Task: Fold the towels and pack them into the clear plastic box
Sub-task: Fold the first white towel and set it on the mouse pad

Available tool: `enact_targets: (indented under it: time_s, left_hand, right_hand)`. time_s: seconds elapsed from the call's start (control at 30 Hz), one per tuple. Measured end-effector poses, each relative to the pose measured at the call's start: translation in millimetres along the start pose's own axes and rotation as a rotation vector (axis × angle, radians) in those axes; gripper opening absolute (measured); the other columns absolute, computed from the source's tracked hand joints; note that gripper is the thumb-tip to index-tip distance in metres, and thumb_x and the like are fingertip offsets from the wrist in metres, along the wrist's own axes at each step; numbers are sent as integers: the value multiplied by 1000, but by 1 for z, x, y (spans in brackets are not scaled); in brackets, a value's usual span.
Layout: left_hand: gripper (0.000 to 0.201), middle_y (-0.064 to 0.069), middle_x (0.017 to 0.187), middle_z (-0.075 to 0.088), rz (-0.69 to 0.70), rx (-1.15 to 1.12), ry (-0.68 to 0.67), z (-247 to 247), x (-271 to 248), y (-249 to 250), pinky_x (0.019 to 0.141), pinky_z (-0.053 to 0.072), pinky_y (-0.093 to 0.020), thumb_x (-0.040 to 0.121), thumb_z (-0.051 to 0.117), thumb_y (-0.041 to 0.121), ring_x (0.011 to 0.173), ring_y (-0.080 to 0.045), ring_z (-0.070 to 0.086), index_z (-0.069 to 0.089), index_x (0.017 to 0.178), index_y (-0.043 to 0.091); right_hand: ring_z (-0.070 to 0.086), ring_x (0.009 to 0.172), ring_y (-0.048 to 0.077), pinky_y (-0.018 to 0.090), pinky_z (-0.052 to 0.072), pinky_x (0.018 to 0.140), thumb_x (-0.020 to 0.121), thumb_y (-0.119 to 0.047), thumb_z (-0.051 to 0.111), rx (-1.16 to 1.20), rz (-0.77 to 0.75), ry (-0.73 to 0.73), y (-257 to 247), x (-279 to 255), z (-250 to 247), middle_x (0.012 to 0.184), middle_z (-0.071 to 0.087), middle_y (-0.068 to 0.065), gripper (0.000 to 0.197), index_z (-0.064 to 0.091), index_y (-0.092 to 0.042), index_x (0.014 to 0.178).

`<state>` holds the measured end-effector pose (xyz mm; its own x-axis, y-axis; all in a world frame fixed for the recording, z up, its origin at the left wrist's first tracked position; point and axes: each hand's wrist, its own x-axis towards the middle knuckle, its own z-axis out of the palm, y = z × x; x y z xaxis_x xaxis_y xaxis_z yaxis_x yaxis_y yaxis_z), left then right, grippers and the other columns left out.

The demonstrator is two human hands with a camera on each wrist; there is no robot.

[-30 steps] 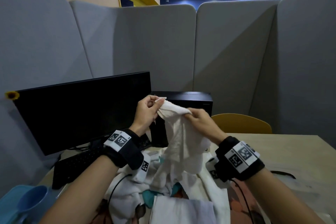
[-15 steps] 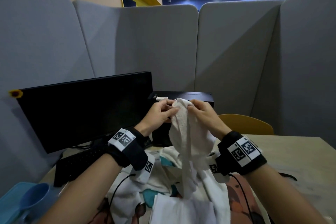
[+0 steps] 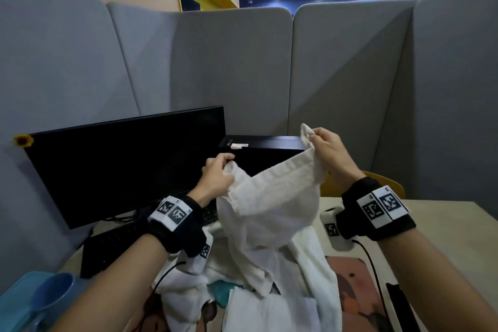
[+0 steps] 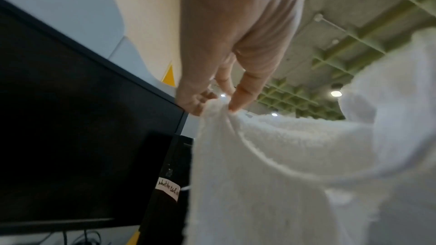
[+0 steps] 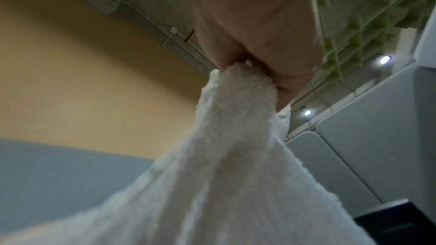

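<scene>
A white towel (image 3: 272,197) hangs in the air in front of me, stretched along its top edge. My left hand (image 3: 219,172) pinches its left corner, seen close up as thumb and fingers on white terry (image 4: 271,155). My right hand (image 3: 323,148) pinches the right corner higher up, with the towel (image 5: 224,165) trailing down from the fingers. More white towels (image 3: 310,286) lie heaped on the table below, with a folded one (image 3: 269,312) at the bottom edge. No clear plastic box is in view.
A black monitor (image 3: 126,162) and keyboard (image 3: 113,248) stand at the left, a black computer case (image 3: 266,148) behind the towel. A blue tray with a cup (image 3: 35,302) is at the lower left. Grey partition panels (image 3: 336,75) enclose the beige desk (image 3: 444,213). A yellow chair back (image 3: 388,183) shows at the right.
My hands were close together bunching the towel's top. They have moved apart, the right hand rising to the right, and the towel's edge is now spread between them.
</scene>
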<state>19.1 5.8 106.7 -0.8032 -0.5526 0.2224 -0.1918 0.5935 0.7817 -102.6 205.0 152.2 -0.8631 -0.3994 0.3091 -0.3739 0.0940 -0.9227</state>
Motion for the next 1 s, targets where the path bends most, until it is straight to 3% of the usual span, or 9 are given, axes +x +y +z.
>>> enact_targets:
  time_s: [0.07, 0.17, 0.27, 0.4, 0.5, 0.6, 0.77, 0.87, 1.0]
  left_hand:
    - [42, -12, 127, 45, 137, -90, -40, 8, -8, 18, 104, 38, -30, 89, 57, 16, 121, -21, 44, 46, 129, 13]
    - [39, -3, 108, 57, 247, -403, -334, 18, -26, 51, 83, 47, -16, 93, 49, 17, 98, -10, 57, 41, 131, 10]
    - [36, 4, 91, 62, 324, -181, -463, 26, -25, 54, 72, 51, -17, 87, 61, 14, 80, -4, 60, 52, 121, 8]
    - [22, -8, 86, 65, 186, 98, -455, 19, -5, 13, 70, 48, -30, 86, 62, 18, 78, -15, 60, 67, 90, -3]
    - [20, -7, 74, 59, 36, -68, -347, 4, 7, -17, 64, 42, -25, 88, 59, 14, 68, -11, 55, 65, 78, -2]
    - [25, -2, 67, 54, 7, -307, -162, -7, 10, -21, 61, 39, -24, 93, 52, 12, 58, -6, 50, 57, 69, 10]
    - [22, -2, 76, 60, 9, -565, -103, -5, 2, 0, 59, 44, -22, 95, 47, 24, 67, -11, 54, 62, 88, 10]
    - [42, -9, 95, 67, 50, -371, -313, -2, -4, -6, 71, 50, -25, 87, 56, 41, 82, -16, 63, 62, 108, 5]
    - [25, 2, 83, 65, 118, -26, -454, -4, -11, -23, 65, 49, -17, 82, 68, 30, 73, -8, 62, 66, 94, 7]
  right_hand:
    - [51, 72, 9, 18, 41, 59, 95, -14, 42, 3, -55, -1, -2, -1, 7, 82, 55, -5, 16, 56, -12, 101]
    - [50, 72, 18, 30, 45, 66, 94, -10, 41, 85, -89, -39, -11, -3, 14, 83, 56, 0, 21, 58, -22, 100]
    - [53, 78, 23, 37, 48, 70, 91, -7, 44, 57, -100, -91, -16, -5, 10, 84, 56, 11, 24, 64, -20, 92]
    - [60, 93, 13, 27, 54, 81, 81, -12, 67, -213, -199, -180, -9, -3, -12, 104, 62, 2, 34, 59, -13, 114]
    - [57, 92, 15, 26, 47, 78, 78, -15, 71, -584, -292, 23, 9, 1, -24, 102, 60, 1, 30, 61, -10, 106]
    - [49, 95, 18, 28, 42, 79, 80, -17, 70, -663, -269, 56, 26, 7, -23, 102, 48, 4, 17, 63, -7, 91]
    - [49, 77, 17, 27, 39, 63, 93, -15, 49, -100, 21, -141, 23, 0, -1, 87, 50, 5, 11, 52, -5, 96]
    - [50, 73, 15, 26, 38, 59, 96, -21, 46, 18, 125, -206, 25, -6, 10, 82, 53, 4, 15, 53, -8, 96]
    - [51, 61, 9, 18, 41, 53, 94, -30, 49, -94, 71, -421, 34, -11, 11, 72, 55, 2, 28, 60, -8, 82]
